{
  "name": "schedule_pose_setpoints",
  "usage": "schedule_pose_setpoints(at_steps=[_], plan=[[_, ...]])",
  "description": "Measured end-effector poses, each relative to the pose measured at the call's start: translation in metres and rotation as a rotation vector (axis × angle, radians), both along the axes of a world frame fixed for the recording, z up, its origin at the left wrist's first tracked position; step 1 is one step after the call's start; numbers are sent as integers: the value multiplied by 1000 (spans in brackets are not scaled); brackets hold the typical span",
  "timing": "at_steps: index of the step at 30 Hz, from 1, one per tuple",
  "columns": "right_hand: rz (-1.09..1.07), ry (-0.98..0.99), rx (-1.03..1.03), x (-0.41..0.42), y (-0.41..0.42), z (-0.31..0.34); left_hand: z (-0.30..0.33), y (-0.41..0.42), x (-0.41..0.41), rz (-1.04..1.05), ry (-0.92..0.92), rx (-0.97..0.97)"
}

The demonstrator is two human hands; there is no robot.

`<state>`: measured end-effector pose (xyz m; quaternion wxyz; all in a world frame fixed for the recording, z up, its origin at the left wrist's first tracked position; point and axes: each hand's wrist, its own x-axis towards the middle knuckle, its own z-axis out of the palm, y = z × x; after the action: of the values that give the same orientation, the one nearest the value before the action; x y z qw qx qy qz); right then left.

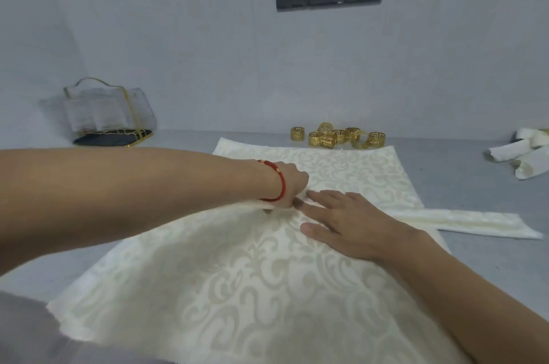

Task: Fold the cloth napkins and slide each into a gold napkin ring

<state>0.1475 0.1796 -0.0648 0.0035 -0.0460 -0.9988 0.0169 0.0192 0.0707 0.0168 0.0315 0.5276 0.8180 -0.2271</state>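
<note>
A grey tabletop (463, 185) is carrying a cream patterned napkin (237, 289) that is lying spread across its middle. Gold napkin rings (335, 137) are sitting clustered just beyond its far edge. A folded strip of cloth (475, 222) is lying at its right side, rolled napkins (525, 155) are lying far right, and a clear gold-trimmed holder (110, 114) is standing far left.

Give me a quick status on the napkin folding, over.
Left hand pinching a fold in the napkin. Right hand flat, pressing the cloth. Gold rings untouched at the far edge. Nothing in the way.
</note>
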Motion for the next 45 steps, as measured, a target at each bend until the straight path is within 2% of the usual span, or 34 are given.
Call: schedule_pose_setpoints(at_steps=[3,6,10,12,13,15,16,18,25,30,35,38,42,45], plan=[[-2,-16,-7,0,-3,2,13,-1,-3,213,-336,-41],[4,-43,-17,0,-1,0,24,-5,-16,338,-702,16],[40,-94,64,-4,5,3,19,-15,-36,236,-828,31],[71,-88,6,-2,10,5,10,-16,-46,139,-797,88],[65,-38,-116,1,13,7,5,-18,-50,88,-767,128],[-36,154,-417,10,22,14,-5,-19,-58,-3,-697,204],[-86,258,-482,15,29,17,-8,-20,-60,-32,-660,234],[-153,298,-436,23,44,24,-12,-20,-62,-63,-630,270],[-250,103,-464,35,60,40,-16,-13,-52,-49,-619,350],[-367,-139,-291,16,53,57,-18,-6,-44,1,-552,324],[-390,-304,248,-6,21,80,-15,7,-33,18,-443,269],[-380,-308,366,-15,6,81,-14,9,-32,25,-410,260],[-445,-344,71,-11,10,95,-13,10,-28,28,-388,251],[-463,-414,-301,-5,20,112,-13,8,-32,63,-430,266]])
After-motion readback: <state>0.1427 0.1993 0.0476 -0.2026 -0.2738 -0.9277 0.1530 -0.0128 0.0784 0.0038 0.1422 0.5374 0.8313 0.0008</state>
